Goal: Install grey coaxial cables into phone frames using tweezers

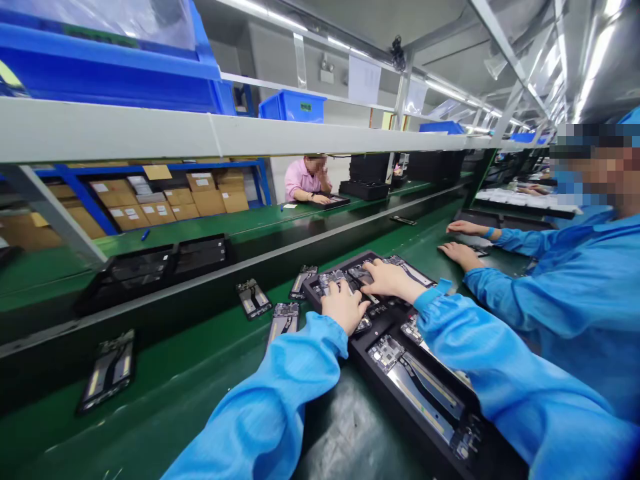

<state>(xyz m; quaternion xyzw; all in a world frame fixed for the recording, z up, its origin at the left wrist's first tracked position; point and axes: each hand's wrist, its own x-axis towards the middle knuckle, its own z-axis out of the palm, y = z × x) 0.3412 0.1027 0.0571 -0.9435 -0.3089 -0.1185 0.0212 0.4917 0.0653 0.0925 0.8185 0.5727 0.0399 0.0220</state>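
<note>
Handling of opened phones in the tray [400,410] appears to be the step in hand. Left hand [344,308]: fingers bent, over the phone [333,279] in the tray's far section. Right hand [387,279]: fingers curled down just beside the left's, over the same section. Whether either hand grips or only touches cannot be told; the fingertips are partly hidden.

Nearer the wearer than the fingers, a second phone [423,393] lies in the tray's near section, inner side up. Left of the left fingers, loose phones [253,298] lie on the green bench [200,373].

In judgement, the next move calls for light contact at the phone's edges, clear of the exposed boards.

Writing: the label [306,107] on the blue bin [277,107], beyond the fingers, and the hung sheet [364,80] are illegible. No brand can be read.
</note>
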